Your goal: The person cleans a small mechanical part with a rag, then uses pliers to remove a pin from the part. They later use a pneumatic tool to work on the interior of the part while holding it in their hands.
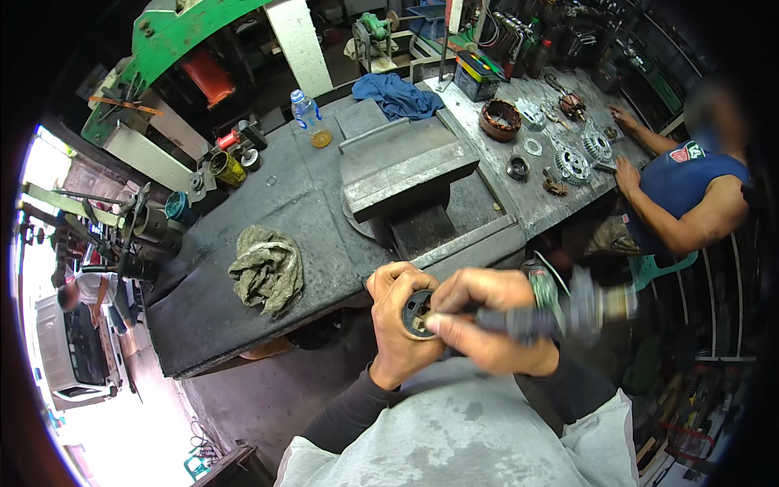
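Note:
My left hand point(395, 341) is wrapped round a small round housing point(408, 315) with a dark rim, its open end turned to the right. Inside it, parts too small to name are visible. My right hand point(499, 329) meets that opening, thumb and forefinger pinched at its edge. Gripped in the same hand is a cylindrical metal part point(596, 311), smeared by motion, dark along its length and brassy toward the right end. What the right fingertips pinch cannot be made out. Both hands are in front of the workbench edge, just below the large bench vise point(410, 174).
A crumpled, grimy cloth point(266, 269) lies on the dark bench point(316, 235). Behind it stand a plastic bottle point(311, 122) and a blue rag point(398, 96). On the right-hand table are a copper-wound ring point(500, 121) and metal housings point(571, 165), beside another person point(690, 191).

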### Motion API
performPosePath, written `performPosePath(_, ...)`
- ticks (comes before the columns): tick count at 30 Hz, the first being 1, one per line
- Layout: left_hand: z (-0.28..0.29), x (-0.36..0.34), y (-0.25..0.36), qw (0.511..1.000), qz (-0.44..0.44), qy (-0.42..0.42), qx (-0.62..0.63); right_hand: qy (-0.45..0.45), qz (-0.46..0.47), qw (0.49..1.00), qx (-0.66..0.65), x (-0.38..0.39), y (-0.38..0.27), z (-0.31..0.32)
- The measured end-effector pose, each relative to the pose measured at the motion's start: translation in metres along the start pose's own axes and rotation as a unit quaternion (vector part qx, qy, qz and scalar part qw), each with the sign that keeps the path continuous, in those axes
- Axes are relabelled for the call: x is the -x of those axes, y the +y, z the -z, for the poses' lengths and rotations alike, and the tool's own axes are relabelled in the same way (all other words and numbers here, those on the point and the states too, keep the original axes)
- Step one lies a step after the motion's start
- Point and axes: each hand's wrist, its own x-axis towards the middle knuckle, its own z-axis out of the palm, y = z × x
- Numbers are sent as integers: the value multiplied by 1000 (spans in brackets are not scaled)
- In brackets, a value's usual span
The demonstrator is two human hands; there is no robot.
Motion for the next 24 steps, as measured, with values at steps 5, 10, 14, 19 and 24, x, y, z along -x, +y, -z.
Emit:
performPosePath(5,0,-1,-1,1000,1,2,-19,6,45,999,3,-2,1,-1)
performPosePath(10,1,0,1,1000,0,-8,-7,40,-1,999,-12,-2,-1,2)
performPosePath(14,-1,-2,0,1000,0,-4,-14,39,-20,999,22,-5,-3,2)
performPosePath(19,-1,-1,0,1000,5,2,-8,8,14,1000,20,-5,-4,2)
performPosePath(24,-2,-1,-1,1000,-8,4,-13,4,18,1000,-1,-6,-2,2)
